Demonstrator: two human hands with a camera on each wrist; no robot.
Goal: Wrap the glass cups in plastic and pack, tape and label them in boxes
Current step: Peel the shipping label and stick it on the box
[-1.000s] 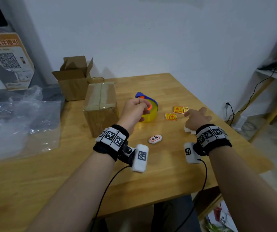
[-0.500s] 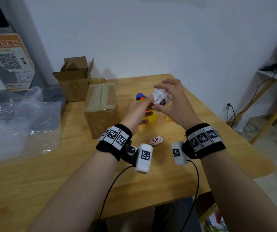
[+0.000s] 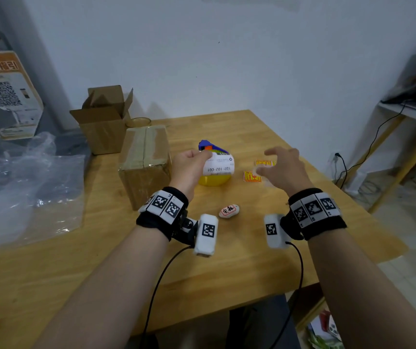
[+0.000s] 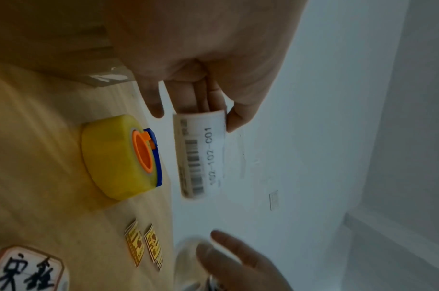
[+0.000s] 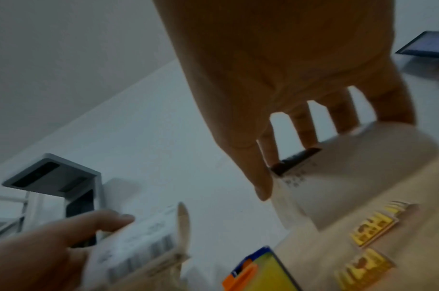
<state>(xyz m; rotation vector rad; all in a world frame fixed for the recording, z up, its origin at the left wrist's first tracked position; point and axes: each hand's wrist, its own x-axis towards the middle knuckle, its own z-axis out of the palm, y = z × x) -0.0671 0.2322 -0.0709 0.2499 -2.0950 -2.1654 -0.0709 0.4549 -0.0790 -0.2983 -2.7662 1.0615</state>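
Note:
My left hand (image 3: pixel 202 156) pinches one end of a white barcode label (image 3: pixel 218 167) between thumb and fingers and holds it in the air over the yellow tape dispenser (image 3: pixel 214 178). The left wrist view shows the label (image 4: pixel 201 155) hanging free from the fingertips. My right hand (image 3: pixel 267 162) is blurred, a short way right of the label, with its thumb and fingers on a curled pale backing paper (image 5: pixel 350 177). A taped brown box (image 3: pixel 146 162) stands just left of my left hand. An open box (image 3: pixel 103 127) and a glass cup (image 3: pixel 138 122) stand behind it.
Yellow warning stickers (image 3: pixel 252 176) lie under my right hand. An oval stamp with red characters (image 3: pixel 229 210) lies between my wrists. A clear plastic sheet (image 3: pixel 25 187) covers the table's left side. The table's right edge (image 3: pixel 353 197) is close, with a shelf and cables beyond it.
Both hands rose from the table and met on the label. They have now drawn apart: the left keeps the label, the right has swung right with the backing paper.

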